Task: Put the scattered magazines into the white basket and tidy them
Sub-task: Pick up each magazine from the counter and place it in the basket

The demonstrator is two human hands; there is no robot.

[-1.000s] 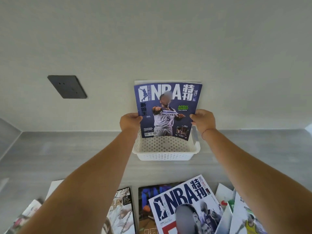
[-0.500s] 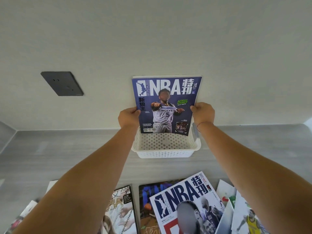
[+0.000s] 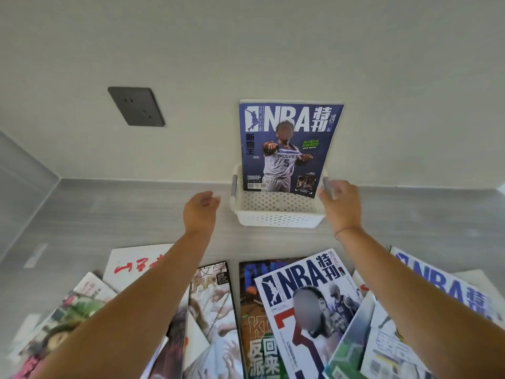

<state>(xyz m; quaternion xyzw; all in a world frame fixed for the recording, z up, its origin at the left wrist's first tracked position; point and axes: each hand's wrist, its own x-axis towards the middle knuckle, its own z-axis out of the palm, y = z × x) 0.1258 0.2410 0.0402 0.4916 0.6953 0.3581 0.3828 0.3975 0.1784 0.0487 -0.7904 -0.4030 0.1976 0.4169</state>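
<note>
Head view: nearest you, from 8 o'clock round to 4 o'clock, the scattered magazines (image 3: 210, 318) lie flat and overlapping on the grey desk (image 3: 109, 214). At 6 o'clock a white NBA issue (image 3: 308, 305) lies tilted on top of a dark-covered one (image 3: 251, 329). A floral cover (image 3: 68, 310) sits at 8 o'clock, with a white cover with red script (image 3: 131, 265) just beyond it. Another NBA issue (image 3: 442, 288) pokes in at 4 o'clock. Your forearms reach over this spread toward 12 o'clock.

Further out stands the white basket (image 3: 276, 218), on the desk and close to the wall. Your left grip (image 3: 202, 212) hangs over bare desk just beside the basket's 9 o'clock end. Its fingers are loosely curled, with nothing in them, and it is apart from the rim. Your right grip (image 3: 341, 212) is at the basket's 3 o'clock end, level with the grey handle (image 3: 326, 187). The fingers are smeared there, so you cannot tell whether they hold the handle or only overlap it, nor how far they are closed. A thin cord (image 3: 345, 230) circles that wrist.

The blue NBA magazine (image 3: 287, 146) stands upright in the basket, cover facing you, its foot inside and its top against the wall. On the wall at 10 o'clock is a dark socket plate (image 3: 136, 106).
</note>
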